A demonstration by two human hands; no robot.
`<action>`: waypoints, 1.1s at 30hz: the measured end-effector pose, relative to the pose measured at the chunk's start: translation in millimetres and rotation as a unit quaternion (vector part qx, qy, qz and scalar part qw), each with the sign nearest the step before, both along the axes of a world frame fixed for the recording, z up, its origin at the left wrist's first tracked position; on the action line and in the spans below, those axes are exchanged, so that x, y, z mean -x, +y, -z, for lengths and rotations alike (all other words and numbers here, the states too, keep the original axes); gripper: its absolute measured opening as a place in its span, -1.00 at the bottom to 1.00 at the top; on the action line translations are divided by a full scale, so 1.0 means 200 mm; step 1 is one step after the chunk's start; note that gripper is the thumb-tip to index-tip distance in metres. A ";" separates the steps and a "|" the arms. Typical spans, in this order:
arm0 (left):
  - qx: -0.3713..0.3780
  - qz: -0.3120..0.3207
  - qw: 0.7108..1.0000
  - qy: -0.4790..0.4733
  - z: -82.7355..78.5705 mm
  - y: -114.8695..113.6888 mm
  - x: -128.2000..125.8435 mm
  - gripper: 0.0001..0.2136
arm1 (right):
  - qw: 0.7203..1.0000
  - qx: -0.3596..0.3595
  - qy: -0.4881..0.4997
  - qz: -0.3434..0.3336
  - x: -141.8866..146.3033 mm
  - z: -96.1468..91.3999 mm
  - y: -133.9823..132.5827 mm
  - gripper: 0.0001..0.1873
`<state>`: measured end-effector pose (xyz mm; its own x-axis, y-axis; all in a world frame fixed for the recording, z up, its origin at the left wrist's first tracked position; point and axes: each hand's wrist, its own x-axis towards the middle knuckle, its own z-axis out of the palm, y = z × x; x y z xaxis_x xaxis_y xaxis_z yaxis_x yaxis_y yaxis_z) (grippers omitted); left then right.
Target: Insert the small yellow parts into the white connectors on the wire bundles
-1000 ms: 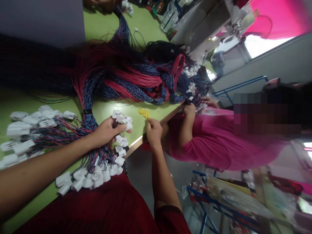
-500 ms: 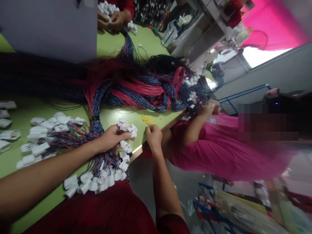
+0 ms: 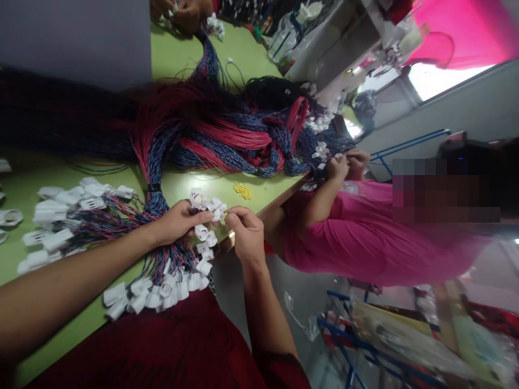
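My left hand (image 3: 178, 222) is closed around a bunch of white plastic connectors (image 3: 207, 206) on red and blue wires, held just above the green table (image 3: 180, 183). My right hand (image 3: 244, 232) is pinched shut right beside those connectors, its fingertips touching them; what it pinches is too small to make out. A small heap of yellow pieces (image 3: 242, 190) lies on the table a little beyond both hands. More white connectors (image 3: 162, 286) hang from the same wire bundle over the table edge near my lap.
A big pile of red, blue and black wire harnesses (image 3: 227, 135) covers the table's middle. Loose white connectors (image 3: 65, 210) lie at the left. A person in pink (image 3: 357, 237) works at the table's right edge; another person's hands (image 3: 182, 11) work at the far end.
My right hand has come back from the yellow pieces to the connectors in my left hand. The person in pink has raised both hands to the wires.
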<state>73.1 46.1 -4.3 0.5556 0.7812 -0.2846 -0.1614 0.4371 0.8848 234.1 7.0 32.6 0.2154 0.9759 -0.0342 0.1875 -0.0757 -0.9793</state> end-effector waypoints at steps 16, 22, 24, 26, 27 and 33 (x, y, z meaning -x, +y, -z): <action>-0.053 0.027 0.998 0.034 0.02 0.01 0.02 -0.68 | 0.979 -0.074 -0.177 -0.065 -0.02 0.00 -0.01 -0.88; -0.053 0.020 0.998 0.000 0.03 0.01 0.01 -0.65 | 0.951 -0.155 -0.235 -0.131 -0.05 -0.02 0.01 -0.84; -0.040 0.007 0.999 0.000 0.03 0.01 0.01 -0.63 | 0.942 -0.174 -0.249 -0.140 -0.05 -0.02 0.01 -0.81; -0.025 -0.003 1.000 0.003 0.03 0.00 0.01 -0.63 | 0.935 -0.190 -0.268 -0.133 -0.05 -0.01 0.00 -0.77; -0.020 -0.006 1.000 0.004 0.03 0.00 0.00 -0.63 | 0.932 -0.196 -0.278 -0.127 -0.05 -0.01 -0.01 -0.76; -0.019 -0.015 1.000 0.004 0.03 0.00 0.00 -0.65 | 0.910 -0.225 -0.315 -0.147 -0.05 0.00 -0.02 -0.74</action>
<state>72.4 46.5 -10.4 0.5302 0.8074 -0.2588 -0.1665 0.3985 0.9019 244.8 4.0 32.7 -0.2188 0.8797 0.4223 0.6707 0.4499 -0.5897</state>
